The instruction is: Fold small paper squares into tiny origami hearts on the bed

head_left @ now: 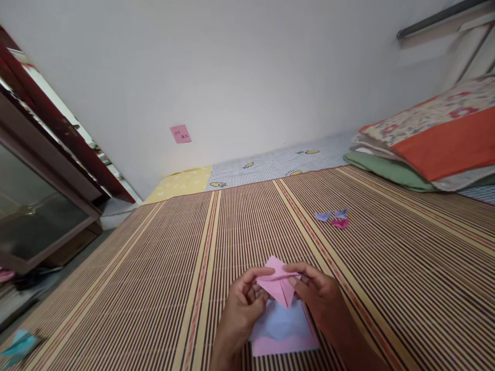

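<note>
A pink sheet of origami paper (284, 293), folded into a diamond with a flap lifted along its middle, is held up between my two hands. My left hand (247, 299) grips its left corner, with the index finger lying over the upper part. At the right corner, my right hand (315, 283) pinches the fold between thumb and index finger. Below the diamond, a stack of blue and pink paper (284, 345) lies on the striped mat (166, 268); the hands and the diamond hide part of it.
Three small folded paper pieces, two blue (322, 216) and one magenta (340, 223), lie further back on the mat. A teal folded paper (20, 344) is at the lower left. Folded bedding (444, 139) sits at the right, and a pink note (180, 134) is on the wall.
</note>
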Tool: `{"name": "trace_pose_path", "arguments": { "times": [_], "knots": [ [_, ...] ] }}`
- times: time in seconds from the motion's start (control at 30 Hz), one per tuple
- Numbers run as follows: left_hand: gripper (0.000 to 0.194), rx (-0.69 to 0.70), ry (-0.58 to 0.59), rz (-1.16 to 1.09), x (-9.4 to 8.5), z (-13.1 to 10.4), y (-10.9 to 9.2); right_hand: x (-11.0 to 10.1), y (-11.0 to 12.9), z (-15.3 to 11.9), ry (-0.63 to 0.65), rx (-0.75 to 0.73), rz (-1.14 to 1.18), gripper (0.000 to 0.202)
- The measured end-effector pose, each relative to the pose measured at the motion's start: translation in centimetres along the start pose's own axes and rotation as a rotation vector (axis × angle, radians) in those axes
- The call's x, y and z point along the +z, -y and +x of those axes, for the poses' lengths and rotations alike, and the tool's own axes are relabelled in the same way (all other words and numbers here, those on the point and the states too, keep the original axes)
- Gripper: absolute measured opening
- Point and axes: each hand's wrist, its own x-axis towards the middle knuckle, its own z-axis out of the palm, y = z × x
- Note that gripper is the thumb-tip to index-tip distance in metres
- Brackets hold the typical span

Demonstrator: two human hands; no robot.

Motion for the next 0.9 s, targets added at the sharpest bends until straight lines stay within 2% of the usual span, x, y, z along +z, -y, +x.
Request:
{"name": "trace_pose_path", "arguments": {
  "times": [0.1,0.37,0.57,0.7,0.9],
  "knots": [
    [0.036,-0.019,-0.028,0.01,0.1,0.1,-0.2,0.1,0.0,0.0,0.012,-0.002,0.032,0.022],
    [0.017,0.018,-0.176,0.2,0.2,0.5,-0.1,0.4,-0.4,0.0,0.046,-0.072,0.087,0.013],
    [0.025,0.003,-0.249,0.184,0.8,0.5,0.3,0.3,-1.3,0.3,0.067,-0.144,0.055,0.012],
    [0.025,0.001,-0.255,0.183,1.3,0.3,-0.1,0.2,-1.2,0.3,0.104,-0.164,-0.007,0.012],
    [0.023,0.009,-0.23,0.207,1.5,0.4,0.1,0.6,-0.8,0.1,0.079,-0.215,-0.008,0.013]
  ]
}}
